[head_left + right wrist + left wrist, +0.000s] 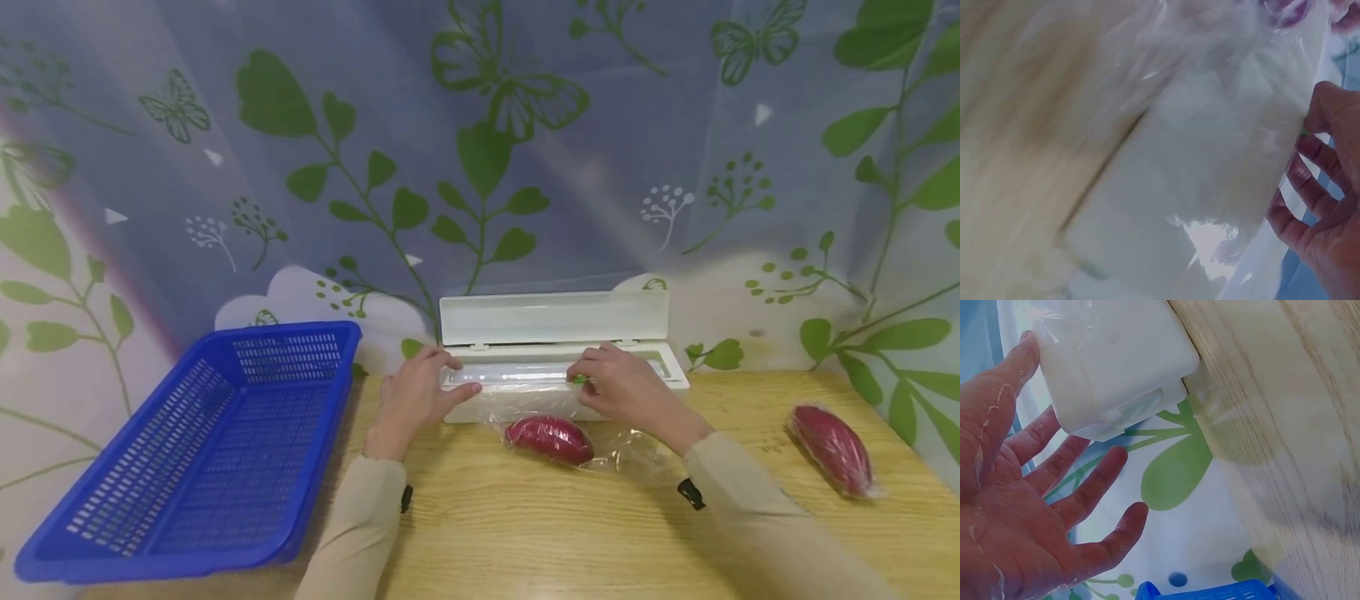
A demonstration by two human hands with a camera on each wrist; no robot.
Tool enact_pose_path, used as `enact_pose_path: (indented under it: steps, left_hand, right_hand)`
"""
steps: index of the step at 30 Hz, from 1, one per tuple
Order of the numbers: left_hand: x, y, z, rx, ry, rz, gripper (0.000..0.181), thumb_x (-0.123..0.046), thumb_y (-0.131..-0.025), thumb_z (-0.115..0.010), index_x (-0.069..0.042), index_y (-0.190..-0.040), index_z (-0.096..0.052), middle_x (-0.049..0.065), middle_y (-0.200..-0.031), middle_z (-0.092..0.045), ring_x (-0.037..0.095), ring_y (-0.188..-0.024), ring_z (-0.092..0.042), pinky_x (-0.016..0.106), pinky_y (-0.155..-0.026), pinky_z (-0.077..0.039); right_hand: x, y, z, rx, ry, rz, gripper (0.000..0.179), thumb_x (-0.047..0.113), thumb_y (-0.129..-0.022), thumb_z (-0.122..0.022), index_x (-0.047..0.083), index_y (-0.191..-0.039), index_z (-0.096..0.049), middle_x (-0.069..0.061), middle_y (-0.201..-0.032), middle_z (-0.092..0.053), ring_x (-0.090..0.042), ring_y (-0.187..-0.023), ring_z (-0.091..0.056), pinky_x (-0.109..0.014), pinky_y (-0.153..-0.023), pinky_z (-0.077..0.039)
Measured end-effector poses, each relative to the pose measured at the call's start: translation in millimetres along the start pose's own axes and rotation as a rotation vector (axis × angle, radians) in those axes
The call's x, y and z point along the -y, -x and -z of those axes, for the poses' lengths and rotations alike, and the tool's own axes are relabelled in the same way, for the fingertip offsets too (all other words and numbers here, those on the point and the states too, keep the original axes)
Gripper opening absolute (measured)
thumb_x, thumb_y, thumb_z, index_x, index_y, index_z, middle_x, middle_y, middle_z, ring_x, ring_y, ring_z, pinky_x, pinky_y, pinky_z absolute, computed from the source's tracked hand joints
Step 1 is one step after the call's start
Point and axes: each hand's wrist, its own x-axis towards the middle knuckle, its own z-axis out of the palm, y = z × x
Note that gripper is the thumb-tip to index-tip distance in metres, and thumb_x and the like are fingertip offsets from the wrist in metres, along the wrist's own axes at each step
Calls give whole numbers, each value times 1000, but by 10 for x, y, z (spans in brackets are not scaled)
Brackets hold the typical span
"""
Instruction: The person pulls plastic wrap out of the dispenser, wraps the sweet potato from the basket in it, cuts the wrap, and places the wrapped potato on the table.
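Note:
A white cling film dispenser (525, 404) stands against the backdrop with its lid (555, 318) raised and a film roll (510, 372) inside. My left hand (420, 396) is at its left end, fingers spread and thumb at the front edge. My right hand (626, 385) pinches a small green slide cutter (580, 379) on the dispenser's edge; its fingertips partly hide it. Clear cling film (1210, 125) hangs down the front and spreads onto the table. On or under that film, in front of the dispenser, lies a purple-red oblong, resembling a sweet potato (551, 440).
Another purple-red oblong (832, 450), wrapped in film, lies at the table's right. To the left stands a blue plastic basket (300, 500) with slotted walls. A leaf-printed cloth (360, 167) hangs behind the wooden table (510, 542).

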Motion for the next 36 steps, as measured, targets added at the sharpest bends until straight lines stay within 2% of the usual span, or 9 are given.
enact_pose_path:
  steps: [4, 10, 20, 28, 36]
  left_hand:
    - [-6, -7, -2, 5, -1, 8, 56, -63, -90, -67, -22, -128, -68, 6, -150, -54, 36, -132, -57, 71, -104, -44]
    - [-21, 2, 6, 12, 16, 2, 56, -62, -89, -68, -22, -128, -68, 7, -149, -55, 37, -131, -58, 71, -103, -44]
    - [-25, 9, 14, 5, 33, 9, 54, -61, -90, -69, -22, -127, -69, 6, -151, -54, 35, -134, -56, 72, -104, -43]
    - [-22, 11, 19, 1, 34, 5, 53, -60, -89, -70, -22, -126, -69, 5, -150, -55, 34, -133, -57, 71, -104, -44]
    - [-13, 10, 11, 2, 29, 16, 53, -61, -89, -69, -23, -127, -69, 3, -150, -54, 32, -133, -57, 71, -104, -43]
  right_hand:
    - [-126, 138, 90, 22, 6, -50, 28, -1, -78, -66, 14, -99, -77, 1, -94, -73, -14, -77, -56, -31, -69, -51]
    - [-238, 259, 173, 34, 5, -29, 27, -2, -78, -68, 13, -99, -75, 1, -94, -73, -17, -83, -62, -38, -77, -56]
    - [-353, 346, 195, 9, 2, -34, 26, -2, -78, -69, 13, -98, -75, 2, -94, -74, -15, -81, -59, -34, -72, -52]
    - [-354, 370, 205, -22, 6, -12, 29, -5, -77, -67, 14, -97, -75, 3, -92, -73, -10, -76, -53, -31, -69, -48]
    - [-370, 382, 219, -18, 5, -8, 29, -5, -76, -68, 14, -97, -75, 3, -92, -73, -9, -74, -51, -28, -66, -46]
